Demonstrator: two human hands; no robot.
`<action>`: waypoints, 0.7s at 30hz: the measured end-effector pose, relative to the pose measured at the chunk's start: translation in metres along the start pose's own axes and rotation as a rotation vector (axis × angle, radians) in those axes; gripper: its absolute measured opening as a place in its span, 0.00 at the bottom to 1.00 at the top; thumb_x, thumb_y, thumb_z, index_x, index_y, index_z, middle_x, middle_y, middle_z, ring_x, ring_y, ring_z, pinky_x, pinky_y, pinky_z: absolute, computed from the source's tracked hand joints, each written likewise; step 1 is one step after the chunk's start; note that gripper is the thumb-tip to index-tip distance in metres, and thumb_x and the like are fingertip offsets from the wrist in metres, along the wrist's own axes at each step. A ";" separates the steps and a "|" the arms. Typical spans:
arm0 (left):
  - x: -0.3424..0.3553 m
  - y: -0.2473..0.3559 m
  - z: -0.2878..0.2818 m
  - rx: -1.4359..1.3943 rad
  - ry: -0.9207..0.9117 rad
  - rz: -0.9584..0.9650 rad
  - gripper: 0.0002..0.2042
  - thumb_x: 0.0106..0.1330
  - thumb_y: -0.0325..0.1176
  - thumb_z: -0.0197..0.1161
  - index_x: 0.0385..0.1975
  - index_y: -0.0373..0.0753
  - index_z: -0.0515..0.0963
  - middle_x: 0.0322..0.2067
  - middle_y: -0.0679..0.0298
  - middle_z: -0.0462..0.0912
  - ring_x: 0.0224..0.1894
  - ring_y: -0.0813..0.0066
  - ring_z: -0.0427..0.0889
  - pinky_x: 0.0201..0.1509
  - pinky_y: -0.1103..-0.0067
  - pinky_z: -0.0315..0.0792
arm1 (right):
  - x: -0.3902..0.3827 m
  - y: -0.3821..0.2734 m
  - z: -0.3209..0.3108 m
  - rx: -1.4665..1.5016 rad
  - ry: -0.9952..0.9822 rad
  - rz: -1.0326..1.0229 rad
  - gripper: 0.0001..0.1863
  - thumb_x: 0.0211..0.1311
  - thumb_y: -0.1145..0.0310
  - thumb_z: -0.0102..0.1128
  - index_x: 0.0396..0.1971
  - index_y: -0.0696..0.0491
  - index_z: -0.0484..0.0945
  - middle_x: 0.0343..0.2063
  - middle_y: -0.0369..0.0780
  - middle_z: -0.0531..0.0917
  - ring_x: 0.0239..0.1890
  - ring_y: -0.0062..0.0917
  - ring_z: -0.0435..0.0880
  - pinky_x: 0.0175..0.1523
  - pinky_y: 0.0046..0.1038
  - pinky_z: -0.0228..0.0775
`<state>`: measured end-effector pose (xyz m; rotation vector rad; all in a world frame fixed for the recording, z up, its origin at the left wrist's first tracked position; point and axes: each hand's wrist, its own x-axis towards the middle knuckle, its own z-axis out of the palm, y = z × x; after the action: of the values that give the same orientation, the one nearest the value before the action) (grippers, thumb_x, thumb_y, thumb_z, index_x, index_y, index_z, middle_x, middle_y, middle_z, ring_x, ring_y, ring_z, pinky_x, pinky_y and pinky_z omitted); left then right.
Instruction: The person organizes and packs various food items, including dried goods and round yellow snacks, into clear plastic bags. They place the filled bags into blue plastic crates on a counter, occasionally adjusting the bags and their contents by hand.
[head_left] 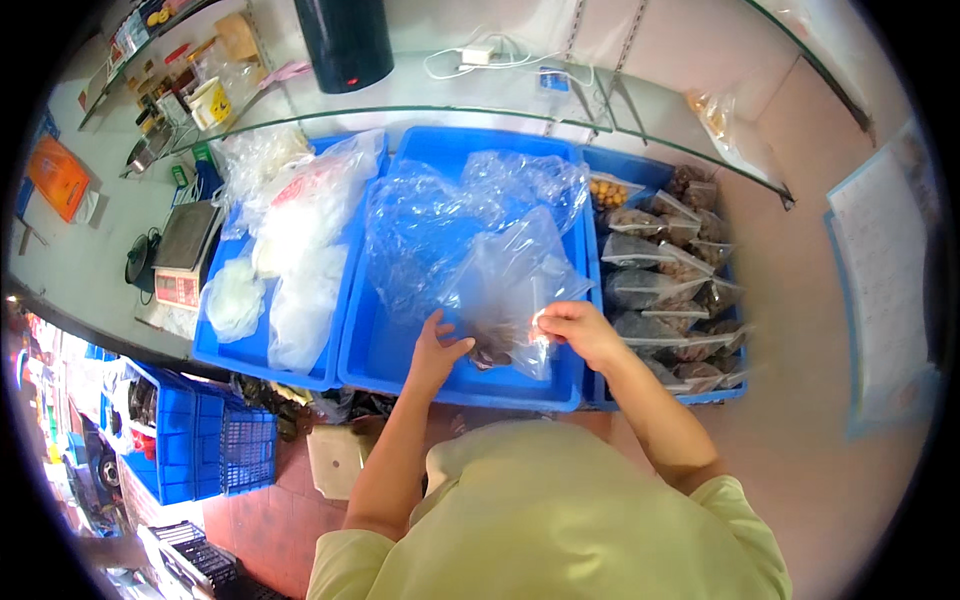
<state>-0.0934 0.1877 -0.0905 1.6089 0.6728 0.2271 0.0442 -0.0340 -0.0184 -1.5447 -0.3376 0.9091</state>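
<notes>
My right hand (pixel 568 325) pinches the right side of a clear plastic bag (pixel 510 280) with dark contents (pixel 490 343) in its lower part. My left hand (pixel 438 345) is open at the bag's lower left, thumb and fingers apart, over the middle blue tray (pixel 390 370). Loose crumpled clear plastic (pixel 410 230) lies in that tray behind the bag.
A left tray (pixel 215 345) holds white bags (pixel 305 295); a right bin holds several filled bags (pixel 635 290). A scale (pixel 185 260) sits left. A glass shelf (pixel 450 108) with a black cylinder (pixel 342 40) spans the back. Blue crates (pixel 195 450) stand at lower left.
</notes>
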 end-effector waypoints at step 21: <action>-0.017 0.022 0.032 0.179 -0.323 0.181 0.07 0.68 0.31 0.60 0.33 0.33 0.78 0.24 0.62 0.78 0.27 0.76 0.78 0.30 0.76 0.71 | 0.057 0.060 0.024 0.010 -0.404 -0.068 0.10 0.70 0.62 0.56 0.34 0.54 0.76 0.27 0.32 0.79 0.30 0.17 0.75 0.36 0.23 0.68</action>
<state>-0.0848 0.1514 -0.0709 1.8291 0.3055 0.0355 0.0471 0.0087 -0.0929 -1.3253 -0.6687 1.1661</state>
